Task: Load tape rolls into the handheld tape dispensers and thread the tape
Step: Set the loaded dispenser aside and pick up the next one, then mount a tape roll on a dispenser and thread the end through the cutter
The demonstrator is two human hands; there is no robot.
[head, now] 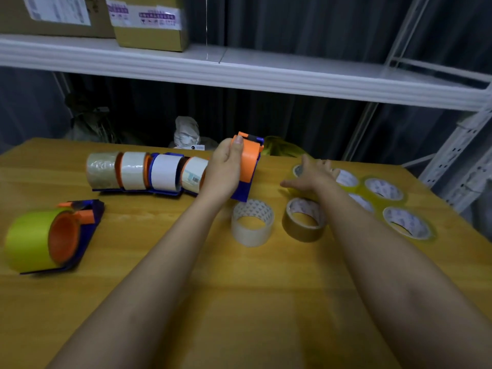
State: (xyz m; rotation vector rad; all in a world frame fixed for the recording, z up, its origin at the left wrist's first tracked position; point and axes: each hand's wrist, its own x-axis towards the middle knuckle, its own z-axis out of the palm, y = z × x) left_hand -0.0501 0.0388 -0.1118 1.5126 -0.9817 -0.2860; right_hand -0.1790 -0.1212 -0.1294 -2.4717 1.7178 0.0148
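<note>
Six tape dispensers show on the worktop (239, 302): four loaded ones (145, 171) in a row, one with a yellow-green roll (45, 241) lying near the left edge, and one empty dispenser (249, 166) held up. Loose tape rolls: at least seven, one whitish (252, 222), one brown (303, 219), the rest yellowish (407, 222), some hidden behind an arm. Two cardboard boxes (149, 22) sit on the shelf (239, 73). Two hands.

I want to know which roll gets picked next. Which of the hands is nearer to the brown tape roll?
Right. The right hand hovers open just beyond the brown tape roll; the left hand grips the orange dispenser, farther left.
</note>
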